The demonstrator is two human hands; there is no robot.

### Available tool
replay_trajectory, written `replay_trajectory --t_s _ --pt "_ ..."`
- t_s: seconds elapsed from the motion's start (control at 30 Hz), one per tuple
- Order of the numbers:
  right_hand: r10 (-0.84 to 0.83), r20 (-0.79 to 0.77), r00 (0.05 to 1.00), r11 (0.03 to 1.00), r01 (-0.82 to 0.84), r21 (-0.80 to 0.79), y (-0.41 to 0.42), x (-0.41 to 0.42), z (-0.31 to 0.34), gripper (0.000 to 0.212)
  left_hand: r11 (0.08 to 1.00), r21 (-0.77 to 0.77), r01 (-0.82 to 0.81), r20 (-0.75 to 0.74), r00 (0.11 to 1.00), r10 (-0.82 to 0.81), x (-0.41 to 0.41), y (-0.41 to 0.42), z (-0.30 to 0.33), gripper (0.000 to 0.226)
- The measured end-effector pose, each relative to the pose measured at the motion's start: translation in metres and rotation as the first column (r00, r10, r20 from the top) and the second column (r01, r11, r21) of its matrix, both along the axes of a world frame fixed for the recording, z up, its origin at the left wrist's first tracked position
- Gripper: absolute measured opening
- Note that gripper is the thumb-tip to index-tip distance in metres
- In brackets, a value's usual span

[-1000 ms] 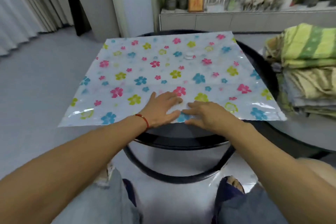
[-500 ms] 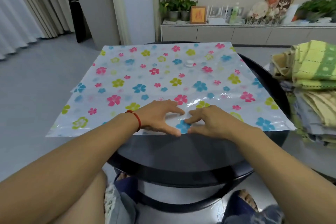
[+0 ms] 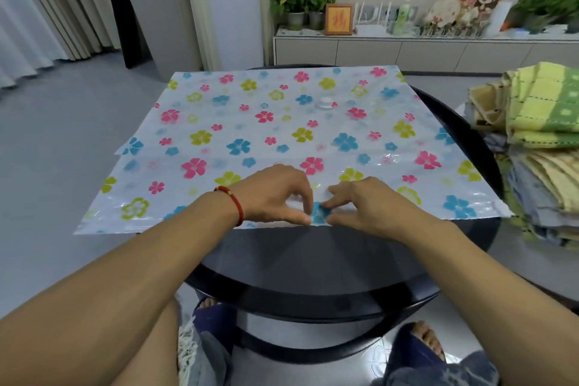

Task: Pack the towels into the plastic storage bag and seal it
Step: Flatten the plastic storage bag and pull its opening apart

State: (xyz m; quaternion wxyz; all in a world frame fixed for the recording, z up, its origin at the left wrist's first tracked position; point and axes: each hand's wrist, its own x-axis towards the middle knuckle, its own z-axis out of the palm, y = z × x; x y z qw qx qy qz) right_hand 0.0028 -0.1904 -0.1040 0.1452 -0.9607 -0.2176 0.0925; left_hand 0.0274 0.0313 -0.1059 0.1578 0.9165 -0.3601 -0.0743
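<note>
Head view: a translucent white plastic storage bag printed with pink, blue and yellow-green flowers point(image 3: 282, 141) lying flat across a round black glass table point(image 3: 313, 263) at frame centre, long axis running left to right, near edge facing the wearer, left end overhanging the table. Small round white valve point(image 3: 326, 102) toward its far side. Left hand point(image 3: 275, 197) and right hand point(image 3: 363, 207) meeting at the near edge, fingers curled, pinching the plastic. Folded yellow and green towels point(image 3: 542, 141) stacked at right, cut off by the frame edge.
</note>
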Motion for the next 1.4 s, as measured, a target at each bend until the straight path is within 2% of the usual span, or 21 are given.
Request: replay_trajectory --t_s 0.1,0.2,0.27,0.33,0.37,0.4,0.43,0.47,0.5,0.53,0.6,0.67,0.7,0.8,0.9,1.03,1.1,1.27,1.4 --pt "-0.027 0.018 0.999 0.999 0.027 0.022 0.001 -0.003 0.002 0.034 1.0 0.013 -0.01 -0.012 1.0 0.01 -0.004 0.0 0.006 0.018" --pt "-0.06 0.001 0.998 0.998 0.06 0.037 0.003 -0.007 0.005 0.032 0.995 0.102 -0.004 0.054 0.999 -0.002 -0.007 -0.009 0.01 0.014" --pt "-0.093 0.065 0.994 0.995 0.09 0.054 0.006 -0.013 0.008 0.031 0.989 0.143 -0.02 0.072 0.997 0.01 -0.01 -0.014 0.011 0.009" --pt "-0.231 0.208 0.951 0.949 0.173 0.264 0.009 -0.022 0.013 0.023 0.994 0.098 -0.048 0.043 0.998 0.044 -0.011 -0.016 0.011 0.006" --pt "-0.341 0.21 0.917 0.877 0.229 0.422 0.01 -0.029 0.014 0.018 0.996 0.06 -0.065 0.024 0.998 0.064 -0.011 -0.015 0.012 0.006" --pt "-0.433 0.101 0.896 0.767 0.307 0.563 0.012 -0.035 0.014 0.017 0.996 0.022 -0.082 0.013 0.997 0.082 -0.011 -0.013 0.014 0.007" --pt "-0.467 -0.104 0.878 0.634 0.414 0.654 0.016 -0.041 0.012 0.018 0.995 -0.017 -0.101 0.009 0.995 0.102 -0.01 -0.01 0.016 0.008" --pt "-0.429 -0.334 0.839 0.529 0.533 0.66 0.021 -0.046 0.008 0.018 0.991 -0.055 -0.12 0.009 0.993 0.121 -0.01 -0.007 0.018 0.009" --pt "-0.362 -0.523 0.771 0.469 0.636 0.613 0.027 -0.05 0.004 0.02 0.987 -0.091 -0.135 0.011 0.991 0.137 -0.01 -0.005 0.02 0.01" --pt "-0.299 -0.648 0.701 0.433 0.705 0.562 0.032 -0.052 -0.001 0.024 0.982 -0.124 -0.144 0.011 0.989 0.146 -0.011 -0.004 0.021 0.012" --pt "-0.207 -0.748 0.63 0.298 0.769 0.565 0.04 -0.048 -0.006 0.033 0.974 -0.169 -0.15 0.006 0.988 0.153 -0.011 -0.004 0.024 0.012" --pt "-0.177 -0.736 0.653 0.166 0.757 0.632 0.046 -0.042 -0.007 0.035 0.967 -0.191 -0.17 -0.001 0.985 0.173 -0.012 -0.005 0.025 0.012" --pt "-0.191 -0.708 0.679 0.141 0.733 0.665 0.046 -0.039 -0.008 0.033 0.963 -0.199 -0.181 -0.002 0.983 0.185 -0.012 -0.005 0.026 0.011" --pt "-0.271 -0.597 0.755 0.18 0.649 0.739 0.044 -0.036 -0.015 0.027 0.957 -0.218 -0.189 0.007 0.981 0.196 -0.013 -0.005 0.028 0.01" --pt "-0.359 -0.476 0.803 0.284 0.58 0.764 0.046 -0.034 -0.018 0.025 0.951 -0.242 -0.193 0.018 0.979 0.203 -0.013 -0.007 0.029 0.011" --pt "-0.395 -0.494 0.774 0.291 0.616 0.732 0.049 -0.029 -0.02 0.031 0.965 -0.186 -0.187 -0.005 0.982 0.189 -0.014 -0.011 0.031 0.027" --pt "-0.42 -0.48 0.77 0.324 0.622 0.713 0.049 -0.029 -0.02 0.038 0.972 -0.105 -0.212 0.006 0.977 0.214 -0.015 -0.013 0.032 0.027" --pt "-0.43 -0.464 0.775 0.304 0.608 0.734 0.051 -0.03 -0.018 0.035 0.97 0.063 -0.237 0.145 0.963 0.226 -0.024 -0.024 0.031 0.034" --pt "-0.465 -0.472 0.749 0.261 0.626 0.735 0.049 -0.029 -0.022 0.022 0.956 0.107 -0.274 0.21 0.946 0.248 -0.026 -0.029 0.034 0.024"
